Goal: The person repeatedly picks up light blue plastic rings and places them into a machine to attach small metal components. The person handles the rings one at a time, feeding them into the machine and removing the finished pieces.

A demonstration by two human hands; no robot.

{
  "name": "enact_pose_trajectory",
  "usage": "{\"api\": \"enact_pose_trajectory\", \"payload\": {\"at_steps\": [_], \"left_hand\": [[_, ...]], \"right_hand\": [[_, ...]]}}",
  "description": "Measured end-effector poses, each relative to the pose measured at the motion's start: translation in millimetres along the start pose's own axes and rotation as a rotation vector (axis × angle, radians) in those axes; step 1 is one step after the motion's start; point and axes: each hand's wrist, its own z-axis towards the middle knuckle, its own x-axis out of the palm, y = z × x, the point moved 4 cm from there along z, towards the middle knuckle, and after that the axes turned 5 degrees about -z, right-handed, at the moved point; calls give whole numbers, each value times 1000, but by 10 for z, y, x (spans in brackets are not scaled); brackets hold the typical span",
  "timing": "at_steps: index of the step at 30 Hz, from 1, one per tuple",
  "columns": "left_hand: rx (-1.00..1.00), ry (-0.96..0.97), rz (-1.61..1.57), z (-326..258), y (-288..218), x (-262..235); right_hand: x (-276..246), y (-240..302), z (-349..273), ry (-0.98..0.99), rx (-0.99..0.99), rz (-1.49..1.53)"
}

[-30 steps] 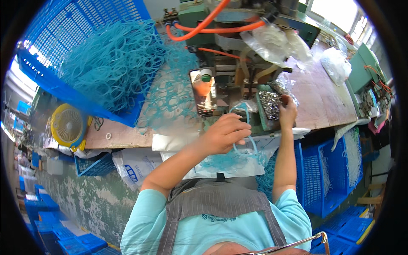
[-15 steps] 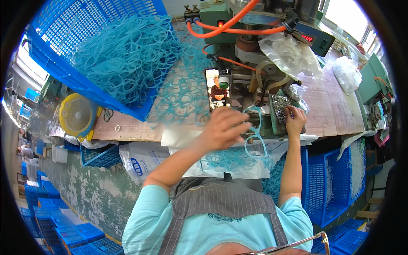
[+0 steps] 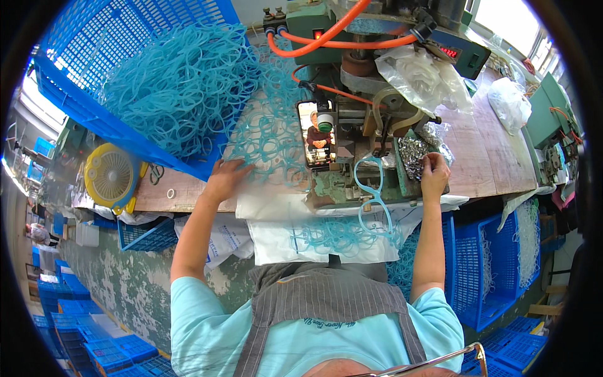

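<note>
My left hand (image 3: 226, 179) reaches flat over the table at the lower corner of the blue crate, fingers spread and holding nothing. Beside its fingertips lie loose pale-blue plastic eyeglass frames (image 3: 267, 149). At the rim of a tray (image 3: 409, 186) heaped with small shiny metal pieces (image 3: 411, 156), my right hand (image 3: 434, 174) has thumb and fingertips pinched together; what they hold, if anything, is too small to make out. One light-blue eyeglass frame (image 3: 377, 195) stands at the front of the machine between my hands, its lower ring hanging over the table edge.
A blue crate (image 3: 107, 125) full of blue frames leans at the far left. A green press machine (image 3: 311, 31) with orange hoses stands ahead, a phone (image 3: 312, 151) propped against it. A yellow fan (image 3: 113, 174) and scissors (image 3: 157, 173) lie left. More frames (image 3: 333, 235) rest on white cloth near my lap.
My left hand has swung left from the machine's front to the loose frames. The single eyeglass frame stays at the machine. My right hand remains at the metal pieces.
</note>
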Motion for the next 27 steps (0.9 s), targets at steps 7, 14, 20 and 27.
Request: {"api": "enact_pose_trajectory", "payload": {"at_steps": [7,14,20,27], "left_hand": [[-161,-463,-103,310,-61,42],[-372,-868,-946,557,-731,-409],[404,-780,-471,714,-2098,-894],[680,-571,-695,840,-2582,-851]], "right_hand": [[17,-22,2,46,30,-7],[-99,381,27,52,46,36],[-302,1092,55,131,140,451],[-424,1589,-53,222,141,655]]}}
